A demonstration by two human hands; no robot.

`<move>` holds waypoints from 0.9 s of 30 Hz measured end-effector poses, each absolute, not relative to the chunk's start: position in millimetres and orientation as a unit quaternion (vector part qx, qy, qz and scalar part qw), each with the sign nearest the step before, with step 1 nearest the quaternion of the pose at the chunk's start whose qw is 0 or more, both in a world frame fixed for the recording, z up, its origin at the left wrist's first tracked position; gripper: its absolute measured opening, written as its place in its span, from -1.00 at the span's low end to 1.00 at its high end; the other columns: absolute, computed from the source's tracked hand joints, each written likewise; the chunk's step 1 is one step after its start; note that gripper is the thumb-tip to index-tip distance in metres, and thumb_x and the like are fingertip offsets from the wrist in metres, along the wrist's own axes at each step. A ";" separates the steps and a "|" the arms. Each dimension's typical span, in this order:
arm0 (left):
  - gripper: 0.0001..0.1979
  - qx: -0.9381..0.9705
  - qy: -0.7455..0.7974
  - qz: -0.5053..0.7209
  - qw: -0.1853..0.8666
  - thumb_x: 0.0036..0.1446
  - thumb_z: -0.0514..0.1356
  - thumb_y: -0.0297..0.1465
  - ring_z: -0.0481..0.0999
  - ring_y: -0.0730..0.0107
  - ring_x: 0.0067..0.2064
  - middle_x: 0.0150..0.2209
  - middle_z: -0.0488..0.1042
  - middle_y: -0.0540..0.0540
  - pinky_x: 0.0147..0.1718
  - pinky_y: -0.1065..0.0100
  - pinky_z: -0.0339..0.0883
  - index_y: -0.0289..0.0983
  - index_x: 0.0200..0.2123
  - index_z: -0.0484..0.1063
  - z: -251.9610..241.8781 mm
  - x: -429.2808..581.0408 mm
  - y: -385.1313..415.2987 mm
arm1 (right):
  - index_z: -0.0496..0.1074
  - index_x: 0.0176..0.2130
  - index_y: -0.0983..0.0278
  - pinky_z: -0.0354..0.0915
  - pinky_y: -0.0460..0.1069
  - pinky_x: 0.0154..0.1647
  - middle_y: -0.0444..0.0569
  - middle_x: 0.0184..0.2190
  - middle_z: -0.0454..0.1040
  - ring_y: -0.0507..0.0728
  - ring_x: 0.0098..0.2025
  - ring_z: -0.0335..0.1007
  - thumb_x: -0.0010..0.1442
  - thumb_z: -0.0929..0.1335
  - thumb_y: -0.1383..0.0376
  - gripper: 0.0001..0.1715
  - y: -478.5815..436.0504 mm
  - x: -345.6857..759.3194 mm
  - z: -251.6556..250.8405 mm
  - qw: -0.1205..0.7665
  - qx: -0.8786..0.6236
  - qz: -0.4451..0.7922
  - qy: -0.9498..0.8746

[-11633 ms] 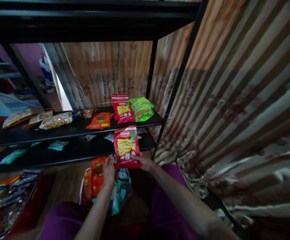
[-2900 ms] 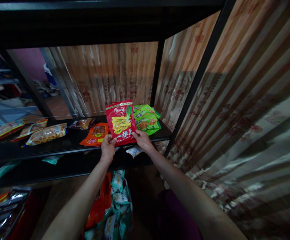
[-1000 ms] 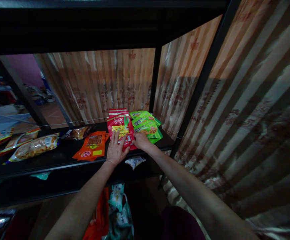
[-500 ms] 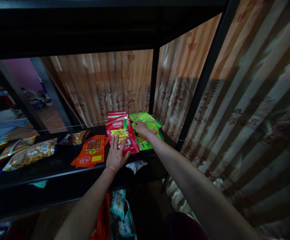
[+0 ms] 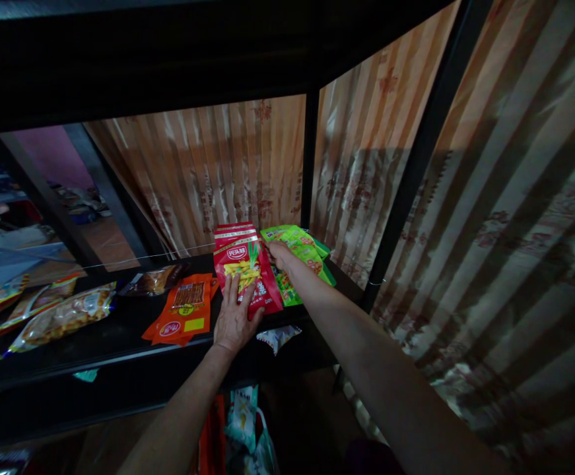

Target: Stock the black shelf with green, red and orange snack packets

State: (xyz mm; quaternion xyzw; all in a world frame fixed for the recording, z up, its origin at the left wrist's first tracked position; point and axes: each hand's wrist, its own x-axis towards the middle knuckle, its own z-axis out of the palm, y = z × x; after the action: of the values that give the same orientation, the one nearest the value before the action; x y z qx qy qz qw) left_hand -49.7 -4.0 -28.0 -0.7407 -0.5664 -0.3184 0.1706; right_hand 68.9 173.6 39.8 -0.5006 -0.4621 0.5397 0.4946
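Note:
My left hand (image 5: 236, 320) lies with fingers spread on the lower part of a red snack packet (image 5: 237, 253). My right hand (image 5: 278, 254) is closed at the right edge of the red packets, above the green packets; its fingertips are partly hidden, and what they hold cannot be made out. The green snack packets (image 5: 311, 254) overlap one another at the right end of the black shelf (image 5: 133, 330). More red packets show behind the top one. Orange packets (image 5: 188, 307) lie just left of my left hand.
Further left are a brown packet (image 5: 153, 280) and a long clear snack bag (image 5: 64, 315). Black posts (image 5: 309, 165) and a pleated curtain (image 5: 202, 171) stand behind. Below are a silvery packet (image 5: 278, 336) and teal packets (image 5: 242, 415).
My right hand has moved off the green packets' upper left part to the edge of the red packets. My left hand stays on the red packet. The view has shifted slightly.

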 end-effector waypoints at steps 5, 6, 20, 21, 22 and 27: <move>-0.45 -0.742 -0.569 -0.317 0.159 0.18 0.10 -0.24 -0.25 -0.05 0.37 0.35 -0.11 -0.25 0.22 -0.06 0.05 -0.21 0.22 0.17 -29.7 -49.9 -2.8 | 0.41 -0.45 0.30 0.34 -0.10 -0.57 -0.12 -0.67 0.44 0.04 -0.60 0.37 0.12 0.36 0.21 -0.79 174.5 63.8 44.6 0.471 -0.491 0.575 -0.454; -0.45 -0.741 -0.570 -0.316 0.158 0.18 0.10 -0.24 -0.25 -0.05 0.37 0.35 -0.11 -0.25 0.21 -0.06 0.05 -0.21 0.23 0.17 -29.8 -50.0 -2.7 | 0.42 -0.45 0.30 0.36 -0.09 -0.53 -0.12 -0.65 0.46 0.05 -0.58 0.39 0.11 0.37 0.22 -0.80 175.2 63.5 45.3 0.469 -0.486 0.578 -0.459; -0.43 -0.741 -0.571 -0.316 0.162 0.17 0.12 -0.25 -0.27 -0.03 0.37 0.35 -0.11 -0.22 0.21 -0.05 0.07 -0.19 0.24 0.15 -30.1 -49.9 -2.1 | 0.43 -0.48 0.31 0.34 -0.10 -0.52 -0.13 -0.61 0.49 0.05 -0.57 0.40 -0.15 0.37 0.47 -0.88 187.5 51.9 31.4 0.497 -0.497 0.531 -0.474; -0.43 -0.740 -0.571 -0.315 0.163 0.16 0.12 -0.25 -0.25 -0.03 0.37 0.35 -0.11 -0.22 0.21 -0.05 0.07 -0.19 0.23 0.15 -30.1 -49.9 -2.1 | 0.43 -0.47 0.30 0.34 -0.10 -0.52 -0.13 -0.60 0.50 0.05 -0.56 0.41 -0.15 0.37 0.46 -0.87 187.9 51.8 30.0 0.506 -0.501 0.522 -0.469; -0.43 -0.740 -0.571 -0.315 0.164 0.16 0.13 -0.24 -0.23 -0.02 0.37 0.35 -0.11 -0.22 0.21 -0.05 0.08 -0.18 0.23 0.15 -30.3 -49.9 -2.0 | 0.42 -0.46 0.30 0.33 -0.10 -0.51 -0.14 -0.57 0.50 0.05 -0.55 0.41 -0.17 0.38 0.46 -0.85 188.0 52.0 28.8 0.517 -0.505 0.512 -0.464; -0.44 -0.737 -0.574 -0.318 0.163 0.15 0.14 -0.25 -0.19 -0.02 0.36 0.35 -0.08 -0.21 0.20 -0.05 0.09 -0.17 0.22 0.17 -30.5 -49.3 -2.1 | 0.42 -0.39 0.28 0.32 -0.11 -0.48 -0.16 -0.50 0.51 0.05 -0.48 0.42 -0.21 0.40 0.39 -0.76 185.4 52.7 25.5 0.545 -0.509 0.486 -0.456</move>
State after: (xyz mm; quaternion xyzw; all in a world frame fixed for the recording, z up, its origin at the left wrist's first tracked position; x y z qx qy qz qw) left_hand -49.3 -2.1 -30.5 -0.7368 -0.5738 -0.3182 0.1629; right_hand 52.7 185.4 25.5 -0.5089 -0.4564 0.4855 0.5450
